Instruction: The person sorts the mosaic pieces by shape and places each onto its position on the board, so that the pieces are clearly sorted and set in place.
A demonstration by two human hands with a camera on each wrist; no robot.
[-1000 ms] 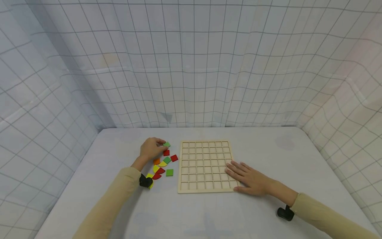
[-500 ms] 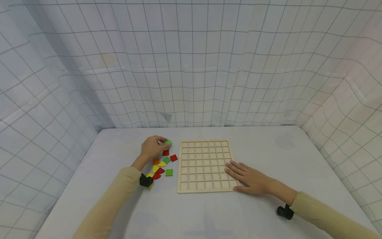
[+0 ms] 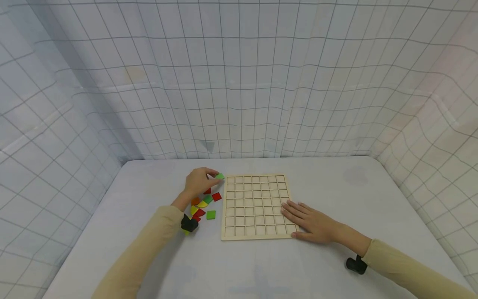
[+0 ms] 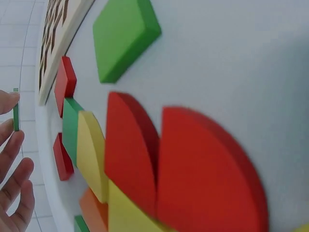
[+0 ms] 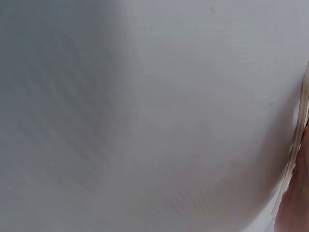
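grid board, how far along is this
Done: nothing visible; no exposed cell of the grid board holds a piece; the right hand hides some. In hand: a green tile, pinched by the left hand near the board's far left corner. Remaining, apparently: loose coloured pieces on the table left of the board.

green tile (image 3: 220, 176); cream gridded board (image 3: 255, 206); beige sleeves (image 3: 143, 247)

- We face a white back curtain (image 3: 257, 83), its dark grid lines gently wavy.
- We see a matching left curtain (image 3: 45, 124) and a faintly pinkish right curtain (image 3: 444, 95).
- Below, we have a white tabletop (image 3: 220, 270) with rounded far corners, softly lit.
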